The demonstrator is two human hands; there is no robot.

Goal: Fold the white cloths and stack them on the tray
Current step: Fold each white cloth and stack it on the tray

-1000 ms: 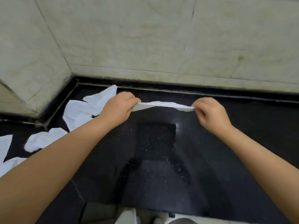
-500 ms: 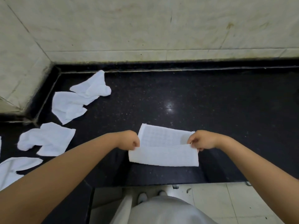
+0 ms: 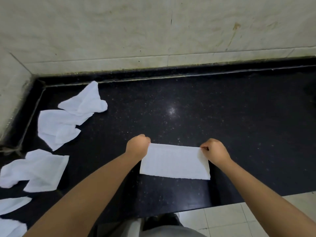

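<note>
A black speckled stone bench [image 3: 222,117] runs along a pale marbled wall [image 3: 136,31], with a corner at the far left and light floor tiles [image 3: 230,218] showing past the near edge at lower right.

At the far left edge, scraps of white cloth [image 3: 12,204] lie partly out of frame. Just above them, a crumpled cloth [image 3: 39,170] lies spread on the bench. Further back toward the corner lie two more loose cloths: a flatter one [image 3: 54,127] and, overlapping its far edge, a bunched one [image 3: 85,101] whose tip reaches near the back lip of the bench.

Right of these, well apart from them, the left hand [image 3: 137,146] is clenched, pinching the far left corner of a folded white cloth [image 3: 174,161]. This cloth lies flat near the front of the bench as a neat rectangle, its long side running left to right, its near edge straight and well short of the bench's edge. At its far right corner, the right hand [image 3: 215,151] is likewise closed in a pinch on the fabric, fingertips on the top edge. Both forearms reach in from the bottom of the view.

No tray shows anywhere in view.
</note>
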